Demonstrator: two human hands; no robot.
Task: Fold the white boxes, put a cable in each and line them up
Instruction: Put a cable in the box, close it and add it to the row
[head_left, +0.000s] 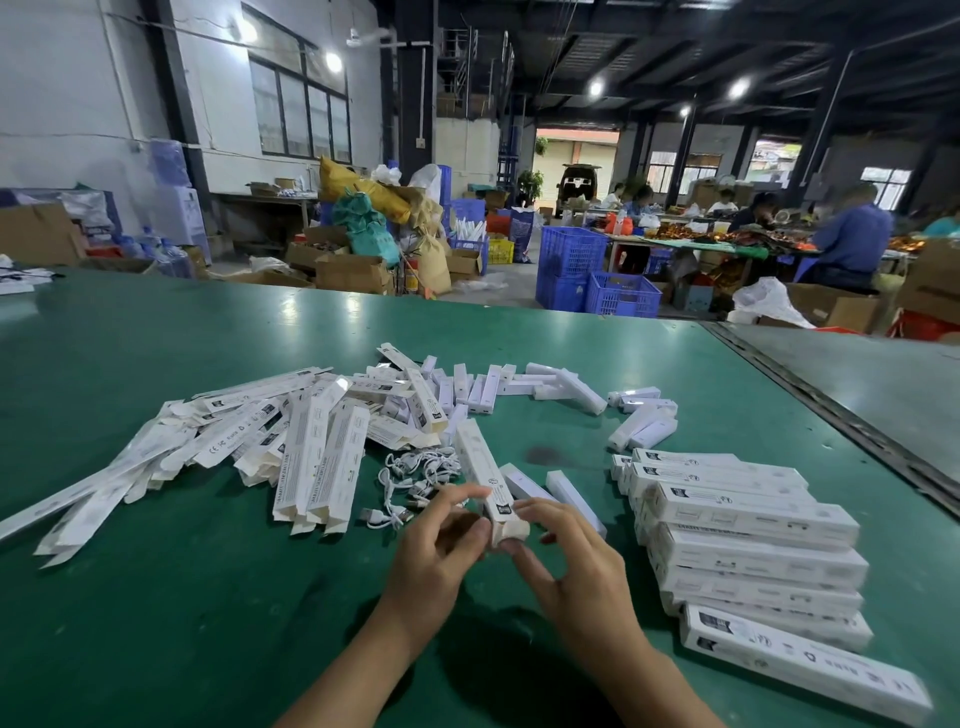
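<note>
A long white box (480, 462) points away from me over the green table (156, 597). My left hand (441, 551) and my right hand (576, 566) both grip its near end, fingertips on the end flap. A tangle of white cables (415, 480) lies just left of the box. Flat unfolded boxes (249, 441) fan out in a heap at the left. A row of folded boxes (753, 551) is stacked side by side at the right. Two more folded boxes (563, 491) lie just beyond my right hand.
Small white boxes (556, 389) are scattered across the far middle of the table. A metal seam (831, 415) divides this table from a grey one at the right. Beyond are blue crates (571, 260), cardboard boxes and seated workers (847, 239).
</note>
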